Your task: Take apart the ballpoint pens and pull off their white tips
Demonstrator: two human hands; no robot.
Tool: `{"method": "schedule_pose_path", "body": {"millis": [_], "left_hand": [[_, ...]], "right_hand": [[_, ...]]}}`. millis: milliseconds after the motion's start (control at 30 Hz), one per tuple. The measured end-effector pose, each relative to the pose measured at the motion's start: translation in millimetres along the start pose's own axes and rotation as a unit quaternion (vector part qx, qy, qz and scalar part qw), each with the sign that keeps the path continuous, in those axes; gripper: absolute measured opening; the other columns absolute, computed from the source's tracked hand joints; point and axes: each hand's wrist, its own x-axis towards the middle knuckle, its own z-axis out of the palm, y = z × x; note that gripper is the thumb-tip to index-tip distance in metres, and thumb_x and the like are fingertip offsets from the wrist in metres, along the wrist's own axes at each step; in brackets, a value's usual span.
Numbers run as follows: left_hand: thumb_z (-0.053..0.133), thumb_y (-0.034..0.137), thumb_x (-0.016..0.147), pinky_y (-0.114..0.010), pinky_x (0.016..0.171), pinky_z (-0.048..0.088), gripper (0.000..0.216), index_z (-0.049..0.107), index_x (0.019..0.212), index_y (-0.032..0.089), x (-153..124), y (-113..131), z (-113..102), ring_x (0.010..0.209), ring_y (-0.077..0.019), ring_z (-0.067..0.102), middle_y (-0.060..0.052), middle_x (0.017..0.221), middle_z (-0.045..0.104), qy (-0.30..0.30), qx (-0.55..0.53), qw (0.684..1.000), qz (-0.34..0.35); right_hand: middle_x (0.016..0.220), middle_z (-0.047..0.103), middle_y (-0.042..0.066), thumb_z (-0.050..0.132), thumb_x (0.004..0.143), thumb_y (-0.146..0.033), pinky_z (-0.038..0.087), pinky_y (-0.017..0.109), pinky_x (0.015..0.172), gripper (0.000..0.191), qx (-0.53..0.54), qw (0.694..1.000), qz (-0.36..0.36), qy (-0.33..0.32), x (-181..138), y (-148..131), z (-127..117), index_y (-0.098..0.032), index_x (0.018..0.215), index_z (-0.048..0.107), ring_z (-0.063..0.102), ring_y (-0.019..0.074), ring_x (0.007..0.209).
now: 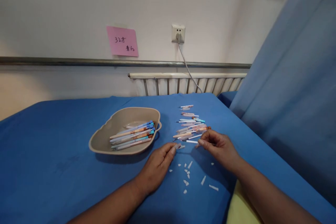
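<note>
The blue cloth (52, 182) spreads widely on the left and toward the near side; its far edge runs just before a white railing (189, 76), and its right edge slants nearer beside a hanging blue curtain (294, 87); a beige basin (114, 126) stands left of centre with a bundle of pens (133, 134) inside, leaning toward its right side; well right of it, loose pen parts (191, 123) lie crosswise in a column from far to near; the left hand (159, 162), fingers closed, pinches a small pale piece (180, 146) just nearer than that column; the right hand (220, 147), thumb against curled fingers, grips the right end of a thin white stick (192, 142); small white bits (187, 173) lie scattered nearer, between the forearms.
</note>
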Motion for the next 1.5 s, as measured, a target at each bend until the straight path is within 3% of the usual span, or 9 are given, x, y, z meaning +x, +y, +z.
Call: {"method": "schedule_pose_path", "body": {"millis": [400, 733, 867, 1000, 1233, 1367, 1500], "left_hand": [[0.042, 0.034, 0.093, -0.028, 0.089, 0.043, 0.030, 0.063, 0.112, 0.022, 3.1, -10.5, -1.2, 0.096, -0.0192, 0.059, -0.003, 0.103, 0.067, 0.017, 0.033, 0.999, 0.037], [0.046, 0.031, 0.092, -0.027, 0.082, 0.045, 0.025, 0.064, 0.108, 0.024, 0.1, -9.3, 1.1, 0.091, -0.0172, 0.060, -0.003, 0.098, 0.067, -0.007, 0.055, 0.996, 0.066], [0.054, 0.029, 0.088, -0.027, 0.085, 0.044, 0.025, 0.062, 0.111, 0.023, -2.5, -12.5, 3.5, 0.092, -0.0177, 0.060, -0.003, 0.103, 0.067, 0.028, 0.065, 0.996, 0.055], [0.057, 0.028, 0.085, -0.027, 0.077, 0.045, 0.019, 0.063, 0.101, 0.020, -4.4, -8.9, 2.9, 0.081, -0.0170, 0.061, -0.002, 0.091, 0.068, 0.032, 0.077, 0.996, 0.034], [0.060, 0.026, 0.082, -0.023, 0.071, 0.042, 0.014, 0.066, 0.092, 0.020, -7.7, -4.0, 5.9, 0.078, -0.0156, 0.060, -0.001, 0.083, 0.067, -0.005, 0.056, 0.997, 0.061], [0.057, 0.027, 0.084, -0.022, 0.070, 0.042, 0.014, 0.066, 0.092, 0.020, -10.7, 1.4, 11.6, 0.077, -0.0154, 0.059, -0.001, 0.083, 0.067, -0.029, 0.029, 0.998, 0.054], [0.052, 0.025, 0.086, -0.021, 0.065, 0.041, 0.015, 0.063, 0.093, 0.019, -13.0, 8.4, 17.2, 0.071, -0.0139, 0.057, 0.000, 0.078, 0.065, -0.078, 0.004, 0.996, 0.041]], "right_hand": [[0.062, 0.054, -0.002, 0.061, 0.079, -0.038, 0.040, 0.022, 0.055, 0.025, 0.008, 1.000, 0.002, -0.019, 2.6, 6.1, -4.7, -0.016, 0.067, 0.057, 0.049, 0.0110, 0.058], [0.061, 0.054, -0.003, 0.061, 0.080, -0.032, 0.038, 0.021, 0.054, 0.020, -0.027, 0.998, 0.002, -0.064, -0.6, 6.0, -1.2, -0.017, 0.067, 0.057, 0.048, 0.0104, 0.057], [0.063, 0.055, -0.002, 0.059, 0.081, -0.030, 0.039, 0.022, 0.055, 0.019, -0.032, 0.997, -0.003, -0.063, -3.6, 2.9, 2.5, -0.017, 0.068, 0.057, 0.050, 0.0112, 0.059], [0.063, 0.055, -0.002, 0.060, 0.081, -0.029, 0.038, 0.022, 0.055, 0.020, -0.048, 0.996, -0.007, -0.074, -5.2, -0.4, -0.7, -0.017, 0.066, 0.056, 0.050, 0.0113, 0.059], [0.061, 0.053, -0.002, 0.061, 0.081, -0.032, 0.035, 0.022, 0.053, 0.022, -0.004, 0.990, 0.006, -0.141, -7.4, 0.8, 2.3, -0.016, 0.067, 0.057, 0.047, 0.0107, 0.057], [0.065, 0.052, -0.002, 0.056, 0.085, -0.036, 0.038, 0.023, 0.057, 0.022, 0.030, 0.995, 0.007, -0.090, -11.5, -4.7, 15.5, -0.017, 0.075, 0.058, 0.048, 0.0118, 0.061], [0.086, 0.060, 0.003, 0.045, 0.092, -0.042, 0.044, 0.028, 0.072, 0.028, 0.107, 0.993, 0.003, -0.054, -18.0, -12.0, 25.7, -0.018, 0.092, 0.060, 0.055, 0.0154, 0.077]]}}
